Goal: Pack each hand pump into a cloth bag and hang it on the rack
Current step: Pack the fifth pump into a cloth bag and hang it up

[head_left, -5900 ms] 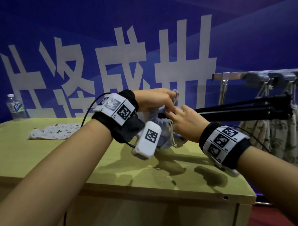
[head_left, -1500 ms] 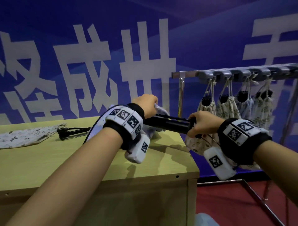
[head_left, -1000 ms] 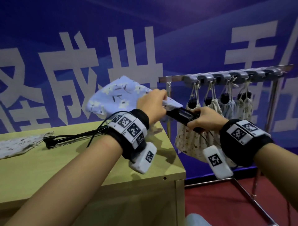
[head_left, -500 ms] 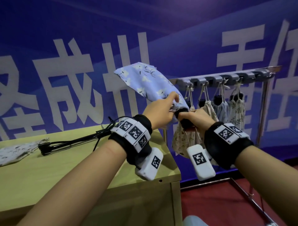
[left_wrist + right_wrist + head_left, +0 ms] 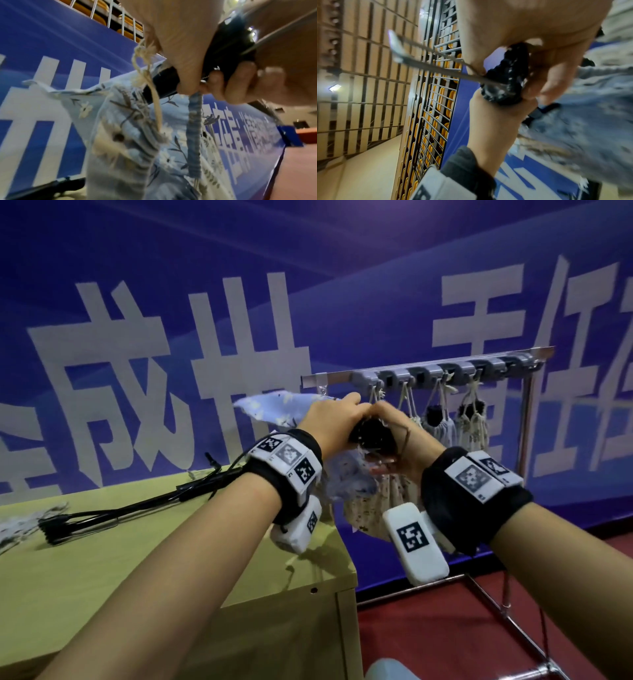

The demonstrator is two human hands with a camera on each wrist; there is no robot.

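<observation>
Both hands are meeting in the air just past the table (image 5: 178, 563) corner, in front of the rack (image 5: 424, 363) where four filled bags (image 5: 440, 424) are hanging from hooks. The left hand (image 5: 330, 422) is curling its fingers round the black pump (image 5: 161, 82) at the mouth of the blue flowered bag (image 5: 120, 135), which is drooping below with its cord (image 5: 155, 98) dangling. The right hand (image 5: 399, 436) is gripping the pump's dark handle end (image 5: 505, 79), fingers wrapped closed.
</observation>
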